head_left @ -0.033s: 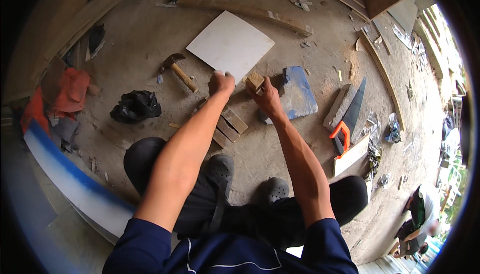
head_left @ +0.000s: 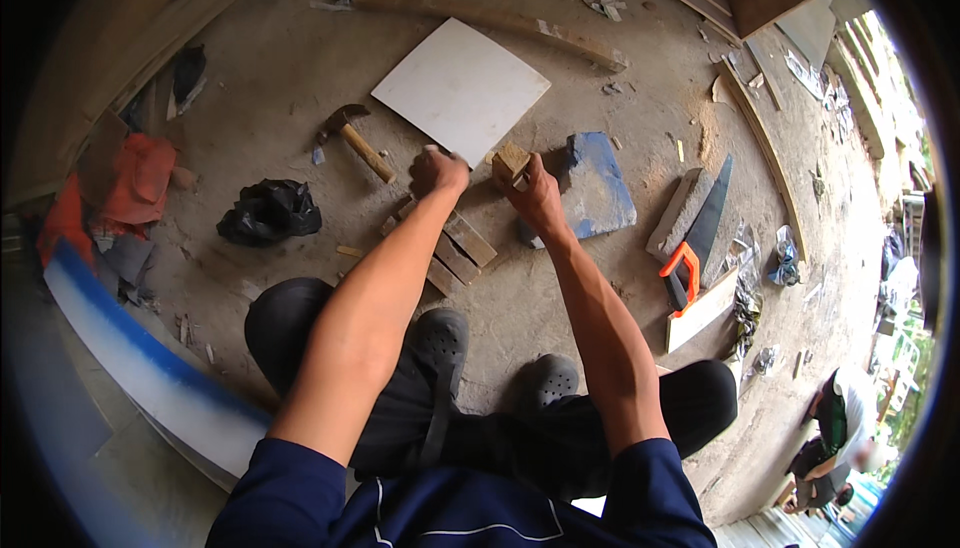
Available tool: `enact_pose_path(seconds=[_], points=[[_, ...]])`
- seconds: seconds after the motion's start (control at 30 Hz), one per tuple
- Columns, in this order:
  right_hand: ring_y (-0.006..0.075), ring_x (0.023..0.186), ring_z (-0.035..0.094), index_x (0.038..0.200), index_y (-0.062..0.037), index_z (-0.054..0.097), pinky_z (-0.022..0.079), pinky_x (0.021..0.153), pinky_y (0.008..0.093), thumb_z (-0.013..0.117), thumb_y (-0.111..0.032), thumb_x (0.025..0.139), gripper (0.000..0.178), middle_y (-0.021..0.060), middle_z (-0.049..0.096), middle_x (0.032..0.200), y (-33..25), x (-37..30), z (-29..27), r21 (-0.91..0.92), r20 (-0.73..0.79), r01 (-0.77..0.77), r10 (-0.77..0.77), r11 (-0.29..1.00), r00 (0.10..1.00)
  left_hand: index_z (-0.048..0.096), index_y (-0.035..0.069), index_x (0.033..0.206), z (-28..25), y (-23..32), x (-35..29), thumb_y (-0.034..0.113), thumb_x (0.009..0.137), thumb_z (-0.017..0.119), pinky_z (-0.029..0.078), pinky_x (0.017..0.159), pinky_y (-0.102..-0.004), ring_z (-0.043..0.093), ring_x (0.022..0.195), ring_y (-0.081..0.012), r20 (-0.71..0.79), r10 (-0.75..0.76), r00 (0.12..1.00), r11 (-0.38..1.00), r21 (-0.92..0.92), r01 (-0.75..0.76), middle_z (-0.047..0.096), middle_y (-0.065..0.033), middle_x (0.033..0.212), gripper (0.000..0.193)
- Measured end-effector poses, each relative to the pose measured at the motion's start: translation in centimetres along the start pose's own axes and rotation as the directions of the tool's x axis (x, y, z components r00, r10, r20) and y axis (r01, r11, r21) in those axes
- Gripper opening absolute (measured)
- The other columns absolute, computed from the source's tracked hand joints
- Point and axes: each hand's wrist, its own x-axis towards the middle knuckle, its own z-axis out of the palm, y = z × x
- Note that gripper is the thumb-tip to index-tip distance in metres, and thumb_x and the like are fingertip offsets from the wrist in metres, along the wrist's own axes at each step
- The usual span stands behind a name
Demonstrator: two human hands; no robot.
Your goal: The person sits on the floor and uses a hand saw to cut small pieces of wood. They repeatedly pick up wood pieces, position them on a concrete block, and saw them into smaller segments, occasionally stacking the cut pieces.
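Observation:
My left hand (head_left: 440, 174) is closed at the near corner of a square white board (head_left: 460, 83) lying on the ground; whether it grips the corner or something small and dark beside it, I cannot make out. Held in my right hand (head_left: 538, 198) is a small wooden block (head_left: 513, 159), its end turned up, close to the same corner. Just right of that hand lies a worn blue-painted block (head_left: 598, 188). Several short wood pieces (head_left: 462, 248) sit below my hands, partly hidden by my left forearm. A claw hammer (head_left: 362, 144) rests left of the board.
A handsaw (head_left: 700, 238) with an orange handle leans on a rough pale block (head_left: 678, 213) at right. A black plastic bag (head_left: 270, 213) and orange cloth (head_left: 138, 183) lie at left. One long beam (head_left: 485, 23) crosses behind the board. Another person (head_left: 840, 428) is at far right.
My left hand has shifted very slightly at the board's corner. The wooden block stays in my right hand.

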Motion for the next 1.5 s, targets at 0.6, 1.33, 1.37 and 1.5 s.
enact_pose_path(seconds=[0.6, 1.33, 1.37, 1.5], points=[[0.0411, 0.099, 0.063, 0.113, 0.0035, 0.050, 0.051, 0.080, 0.0432, 0.073, -0.026, 0.084, 0.047, 0.0250, 0.066, 0.102, 0.4, -1.1, -0.7, 0.069, 0.056, -0.076, 0.073, 0.995, 0.996, 0.049, 0.013, 0.128, 1.7, -3.4, -0.5, 0.031, 0.080, 0.066, 0.044, 0.097, -0.0480, 0.054, 0.115, -0.0349, -0.030, 0.097, 0.995, 0.994, 0.048, -0.096, 0.049, -0.0136, 0.131, 0.054], [0.0440, 0.094, 0.063, 0.114, -0.0007, 0.050, 0.051, 0.076, 0.0472, 0.075, -0.023, 0.074, 0.052, 0.0261, 0.066, 0.098, 0.3, 0.0, 2.1, 0.008, 0.055, -0.091, 0.090, 0.996, 0.994, 0.054, 0.007, 0.126, -4.8, -6.3, -7.8, 0.018, 0.076, 0.073, 0.047, 0.093, -0.0388, 0.059, 0.111, -0.0317, -0.177, 0.614, 0.769, 0.748, -0.180, -0.638, 0.062, -0.0162, 0.119, 0.054], [0.0439, 0.094, 0.063, 0.114, -0.0009, 0.050, 0.051, 0.076, 0.0472, 0.075, -0.023, 0.074, 0.052, 0.0260, 0.066, 0.098, 0.4, 0.0, 1.9, -0.011, 0.068, -0.095, 0.096, 0.995, 0.993, 0.053, 0.007, 0.127, -4.8, -6.2, -7.8, 0.020, 0.077, 0.074, 0.047, 0.093, -0.0385, 0.059, 0.111, -0.0308, -0.147, 0.617, 0.774, 0.751, -0.184, -0.634, 0.062, -0.0159, 0.120, 0.056], [0.0438, 0.091, 0.063, 0.106, -0.0045, 0.049, 0.050, 0.076, 0.0510, 0.077, -0.026, 0.072, 0.049, 0.0233, 0.066, 0.093, 1.5, -0.1, 0.6, 0.034, 0.058, -0.087, 0.085, 0.996, 0.995, 0.053, 0.007, 0.128, -4.7, -5.9, -7.8, 0.024, 0.077, 0.076, 0.046, 0.094, -0.0383, 0.059, 0.111, -0.0288, -0.079, 0.587, 0.806, 0.787, -0.180, -0.590, 0.061, -0.0159, 0.119, 0.058]])
